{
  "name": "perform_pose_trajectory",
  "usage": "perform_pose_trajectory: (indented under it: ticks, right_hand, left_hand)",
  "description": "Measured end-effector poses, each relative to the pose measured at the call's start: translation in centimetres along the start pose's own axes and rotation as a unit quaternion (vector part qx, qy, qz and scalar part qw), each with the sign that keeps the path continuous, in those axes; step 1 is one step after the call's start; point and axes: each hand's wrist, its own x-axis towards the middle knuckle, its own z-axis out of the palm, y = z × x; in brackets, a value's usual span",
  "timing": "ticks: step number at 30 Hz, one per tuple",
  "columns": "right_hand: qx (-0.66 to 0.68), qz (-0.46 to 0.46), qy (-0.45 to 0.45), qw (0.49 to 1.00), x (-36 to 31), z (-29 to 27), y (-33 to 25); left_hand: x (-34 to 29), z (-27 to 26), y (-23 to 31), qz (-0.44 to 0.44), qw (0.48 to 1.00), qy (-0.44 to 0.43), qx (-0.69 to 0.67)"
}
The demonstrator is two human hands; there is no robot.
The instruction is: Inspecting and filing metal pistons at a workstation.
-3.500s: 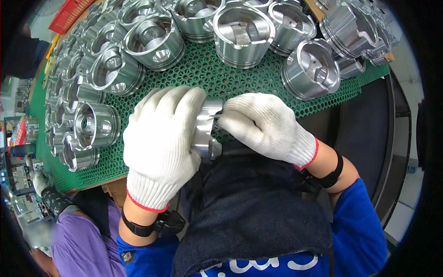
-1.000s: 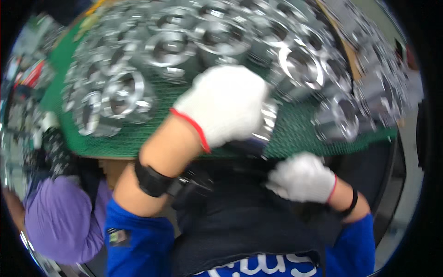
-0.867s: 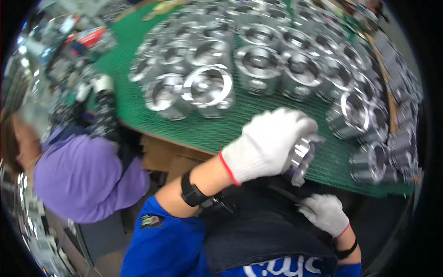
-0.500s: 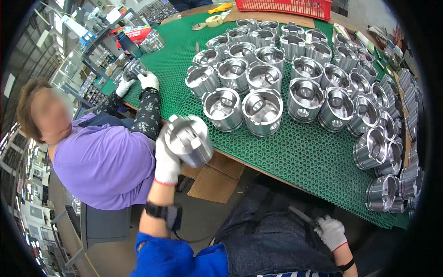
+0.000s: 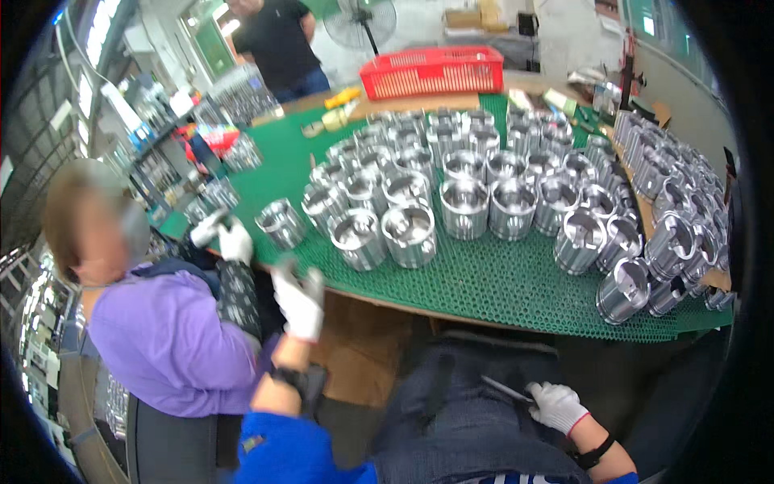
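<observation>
My left hand (image 5: 298, 303), in a white glove, hangs at the near edge of the table with its fingers apart and nothing in them. Just beyond it, a silver metal piston (image 5: 280, 223) stands slightly tilted on the green mat (image 5: 451, 284), apart from my fingers. My right hand (image 5: 558, 407), also gloved, is closed around a thin, flat metal tool (image 5: 506, 388) like a file, low over my dark apron. Its grip end is hidden in my palm. Rows of similar pistons (image 5: 409, 235) stand on the mat, open ends up.
At my left sits a co-worker in purple (image 5: 173, 335), gloved hands (image 5: 234, 240) at the table's left end near more metal parts. A red crate (image 5: 431, 74) stands at the back. Pistons are stacked on the right (image 5: 622, 292). Another person (image 5: 278, 44) stands behind the table.
The piston that was in my left hand now stands on the mat, let go. My left hand has opened. The view has tilted up, showing more of the room; my right hand keeps the tool.
</observation>
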Motion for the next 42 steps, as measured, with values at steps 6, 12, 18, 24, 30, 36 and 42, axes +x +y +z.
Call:
perform_pose_trajectory:
  ticks: [6,12,18,24,30,36,42]
  right_hand:
    - [0.062,0.016,-0.063,0.996,-2.2,0.2,1.2]
    - [0.19,0.044,0.099,0.976,-6.3,0.5,1.1]
    - [0.235,-0.001,0.189,0.953,-5.1,-1.0,-1.5]
    - [0.273,-0.068,0.195,0.939,-4.9,-4.7,-3.8]
    - [0.187,-0.05,0.261,0.946,-3.0,-6.8,-1.7]
    - [0.202,-0.078,0.273,0.937,-0.5,-7.8,-1.5]
    - [0.232,-0.033,0.281,0.931,-1.7,-8.4,0.2]
  left_hand:
    - [-11.9,-2.2,9.1,0.185,0.901,-0.389,-0.056]
    - [-18.0,-3.5,13.8,0.204,0.767,-0.593,0.137]
    - [-17.9,-2.3,12.5,0.195,0.756,-0.621,0.07]
    - [-21.2,-5.9,9.6,0.186,0.664,-0.723,-0.034]
    - [-18.8,-5.6,10.3,0.145,0.755,-0.636,0.071]
    - [-20.0,0.0,7.1,0.141,0.728,-0.67,0.031]
    - [-19.1,-0.2,9.0,0.197,0.706,-0.676,0.076]
